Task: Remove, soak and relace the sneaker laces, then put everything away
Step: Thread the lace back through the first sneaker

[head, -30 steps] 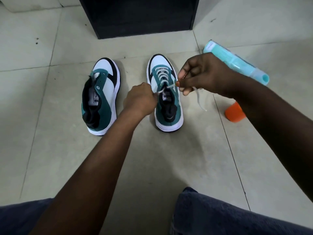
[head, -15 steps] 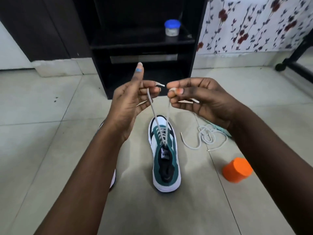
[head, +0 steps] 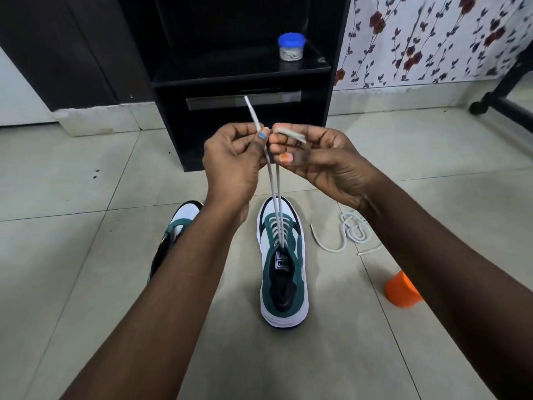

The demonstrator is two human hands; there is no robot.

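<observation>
A white and teal sneaker (head: 284, 272) stands on the floor in front of me, laced with a pale lace (head: 274, 197). Both ends of that lace run straight up from the top eyelets to my hands, held close together above the toe. My left hand (head: 233, 157) pinches one end, whose tip sticks up past my fingers. My right hand (head: 317, 157) pinches the other end, which bends over my forefinger. A second sneaker (head: 176, 232) without a lace lies at the left, mostly hidden by my left forearm. A loose white lace (head: 346, 232) lies coiled on the floor at the right.
An orange cup (head: 402, 290) lies on its side on the tiles at the right. A black shelf unit (head: 242, 79) stands straight ahead with a small blue-lidded jar (head: 291, 47) on it. A floral cloth (head: 432, 39) hangs at the back right.
My hands lifted the two lace ends up from the shoe, pulling them taut, and then came together. My view tilted up from the floor to the shelf.
</observation>
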